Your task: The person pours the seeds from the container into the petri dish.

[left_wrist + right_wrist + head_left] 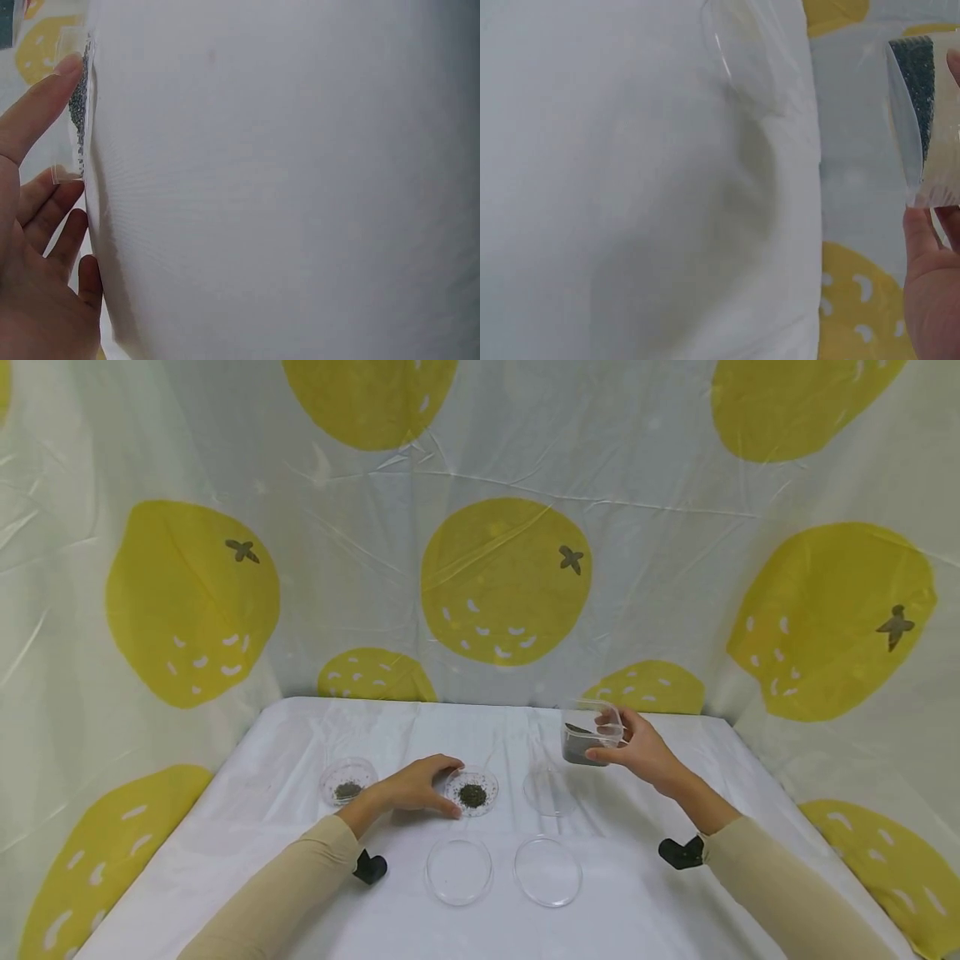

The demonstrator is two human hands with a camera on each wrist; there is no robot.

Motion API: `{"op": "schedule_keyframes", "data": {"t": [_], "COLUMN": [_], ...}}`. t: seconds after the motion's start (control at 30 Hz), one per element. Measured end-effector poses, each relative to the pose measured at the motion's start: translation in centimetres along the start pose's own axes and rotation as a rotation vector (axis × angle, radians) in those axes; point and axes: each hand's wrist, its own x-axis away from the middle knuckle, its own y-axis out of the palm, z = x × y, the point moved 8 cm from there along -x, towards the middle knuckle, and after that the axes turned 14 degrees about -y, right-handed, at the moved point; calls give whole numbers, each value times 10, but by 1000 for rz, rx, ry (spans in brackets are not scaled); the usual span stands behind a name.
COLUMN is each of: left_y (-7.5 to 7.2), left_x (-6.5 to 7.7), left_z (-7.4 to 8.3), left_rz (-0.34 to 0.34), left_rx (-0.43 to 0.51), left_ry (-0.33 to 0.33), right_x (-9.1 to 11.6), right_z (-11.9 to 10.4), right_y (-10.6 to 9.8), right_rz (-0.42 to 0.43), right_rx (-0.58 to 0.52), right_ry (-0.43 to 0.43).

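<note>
My left hand (412,787) grips the sides of a clear petri dish (490,779) in the middle of the table, thumb on the near side and fingers on the far side. Inside it lies a small heap of dark green granules (472,795). In the left wrist view the dish (67,177) shows edge-on between thumb and fingers. Raised at the back right, my right hand (647,752) holds a clear plastic container (579,714) by its side. Dark granules (919,94) fill its lower part, and their surface slopes.
Left of my left hand stands another petri dish (334,772) with a smaller dark heap. A clear dish (548,791) lies below and left of the container. Two round clear pieces, one left (459,871) and one right (548,871), lie nearer on the white-covered table (630,902). A lemon-print curtain (360,568) hangs behind.
</note>
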Motion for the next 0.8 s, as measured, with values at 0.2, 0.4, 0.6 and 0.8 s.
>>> {"op": "schedule_keyframes", "data": {"t": [0.2, 0.4, 0.6, 0.8], "left_y": [-1, -3, -2, -1], "left_x": [2, 3, 2, 3], "left_z": [-1, -1, 2, 3], "left_rz": [2, 5, -6, -7], "left_rx": [-12, -14, -12, -21], "left_ry": [-10, -8, 5, 17], "right_x": [18, 39, 57, 71], "right_z": [8, 24, 46, 66], "right_y": [-16, -33, -45, -49], "right_rz": [9, 1, -14, -26], "right_rx": [16, 40, -2, -63], "right_ry": [18, 38, 57, 85]}}
